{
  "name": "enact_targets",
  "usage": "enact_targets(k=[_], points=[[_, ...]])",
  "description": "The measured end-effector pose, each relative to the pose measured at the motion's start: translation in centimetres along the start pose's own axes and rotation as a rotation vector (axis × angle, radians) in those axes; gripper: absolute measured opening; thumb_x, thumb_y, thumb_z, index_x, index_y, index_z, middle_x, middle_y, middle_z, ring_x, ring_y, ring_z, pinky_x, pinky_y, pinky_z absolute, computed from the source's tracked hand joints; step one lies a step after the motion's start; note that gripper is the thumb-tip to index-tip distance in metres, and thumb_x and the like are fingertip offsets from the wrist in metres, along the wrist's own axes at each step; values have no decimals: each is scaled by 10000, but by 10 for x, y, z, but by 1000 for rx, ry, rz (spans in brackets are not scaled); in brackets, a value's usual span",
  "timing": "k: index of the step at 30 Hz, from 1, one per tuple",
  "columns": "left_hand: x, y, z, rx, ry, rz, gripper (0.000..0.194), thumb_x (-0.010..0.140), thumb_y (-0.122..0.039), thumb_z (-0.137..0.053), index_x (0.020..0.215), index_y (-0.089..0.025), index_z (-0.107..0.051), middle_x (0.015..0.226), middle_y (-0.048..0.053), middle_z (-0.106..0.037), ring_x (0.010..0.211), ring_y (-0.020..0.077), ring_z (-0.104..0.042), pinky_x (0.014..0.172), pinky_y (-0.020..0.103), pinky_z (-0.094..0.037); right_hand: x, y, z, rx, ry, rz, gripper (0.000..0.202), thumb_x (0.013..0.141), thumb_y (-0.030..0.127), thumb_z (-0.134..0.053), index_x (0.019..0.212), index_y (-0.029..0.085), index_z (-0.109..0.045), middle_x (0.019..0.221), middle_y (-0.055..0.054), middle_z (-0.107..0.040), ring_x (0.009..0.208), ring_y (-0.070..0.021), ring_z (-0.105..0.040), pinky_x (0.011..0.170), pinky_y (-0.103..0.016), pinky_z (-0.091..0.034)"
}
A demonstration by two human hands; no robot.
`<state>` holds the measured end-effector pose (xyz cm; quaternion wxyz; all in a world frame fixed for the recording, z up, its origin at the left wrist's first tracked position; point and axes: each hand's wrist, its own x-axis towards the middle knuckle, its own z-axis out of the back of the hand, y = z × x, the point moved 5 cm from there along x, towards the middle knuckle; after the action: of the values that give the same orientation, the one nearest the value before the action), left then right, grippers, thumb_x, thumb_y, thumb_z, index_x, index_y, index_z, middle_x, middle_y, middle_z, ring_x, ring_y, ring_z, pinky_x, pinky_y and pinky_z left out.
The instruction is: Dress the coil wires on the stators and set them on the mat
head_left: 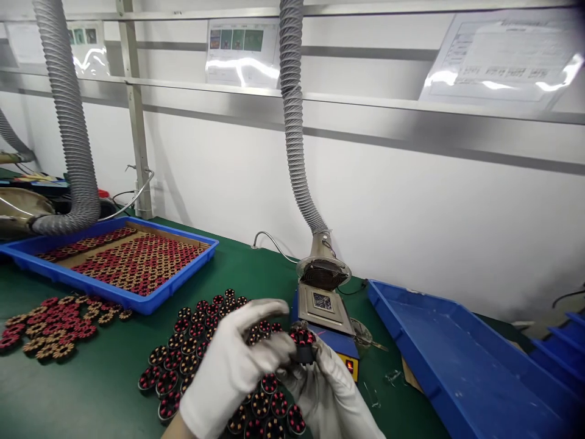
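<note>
A white-gloved right hand, my right hand (340, 390), grips a round black part with red segments on top (302, 338), which looks like a small motor stator in a cup. My left hand (233, 366), gloved too, is beside it with fingers curved and apart; the fingers nearest the part are slightly blurred, and whether they touch it is unclear. Under and around my hands stand several similar round black parts (189, 346) with red or tan segments. Just behind the held part is a blue device with a metal top plate (320, 308) and a small square opening.
A fume hood on a grey flexible duct (299, 140) hangs behind the device. To the left, a blue tray (150, 302) carries rows of red and tan rings; loose rings (59, 326) lie before it. An angled blue tray (457, 360) sits at right on the green table (114, 396).
</note>
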<state>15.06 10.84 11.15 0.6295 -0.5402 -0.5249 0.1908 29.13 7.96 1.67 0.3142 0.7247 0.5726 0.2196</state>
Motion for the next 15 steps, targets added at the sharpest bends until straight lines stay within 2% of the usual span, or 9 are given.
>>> enact_targets(k=[2,3,5,7,9,10,14,15], points=[[0,4,-12,-15,151,16,281,642,-81,-608,892,-177,-692,972,66,-655,887,203,-609,788,235,-503,4,-3,3,4,-11,10,353,453,339,-859,743,208,-706,722,-16,-721,683,-160,-655,773,-322,-510],[0,4,-16,-57,173,-12,249,630,-83,-604,842,-170,-703,936,68,-662,870,202,-611,779,231,-505,2,-2,0,6,-3,10,342,449,334,-862,727,211,-704,709,-9,-720,665,-151,-650,754,-308,-514],[1,4,-14,-139,110,-66,169,630,-94,-594,734,-162,-709,830,64,-672,797,189,-621,718,208,-515,-7,2,-11,20,35,-18,339,486,342,-849,763,211,-705,762,-21,-725,687,-156,-651,731,-309,-519],[2,2,-5,-151,-23,-94,129,668,-110,-599,709,-176,-702,792,45,-676,769,170,-624,698,185,-515,-22,8,-27,62,82,-86,340,573,368,-806,854,209,-699,860,-49,-724,710,-170,-656,689,-325,-526],[0,-2,4,-93,-117,-98,135,733,-126,-581,723,-197,-695,822,28,-678,797,157,-625,715,174,-510,-36,16,-41,117,123,-140,316,643,395,-757,892,211,-694,879,-57,-722,694,-173,-661,650,-317,-524],[0,-4,6,-38,-108,-94,152,733,-113,-586,772,-211,-695,881,24,-675,848,160,-619,752,181,-504,-40,20,-46,142,148,-153,309,657,408,-743,893,215,-696,875,-54,-724,698,-177,-665,651,-317,-522],[-4,-9,-11,206,191,-122,531,583,-6,-671,1039,-274,-632,1133,24,-586,1047,207,-538,941,283,-432,-44,26,-51,171,183,-142,252,660,400,-741,863,254,-706,917,-19,-720,782,-168,-654,730,-307,-509],[-5,-8,-15,217,241,-140,555,572,-12,-695,1052,-281,-626,1144,28,-578,1060,215,-527,962,306,-417,-43,25,-50,166,177,-139,231,663,383,-743,855,262,-706,925,-10,-719,770,-152,-648,716,-287,-509]])
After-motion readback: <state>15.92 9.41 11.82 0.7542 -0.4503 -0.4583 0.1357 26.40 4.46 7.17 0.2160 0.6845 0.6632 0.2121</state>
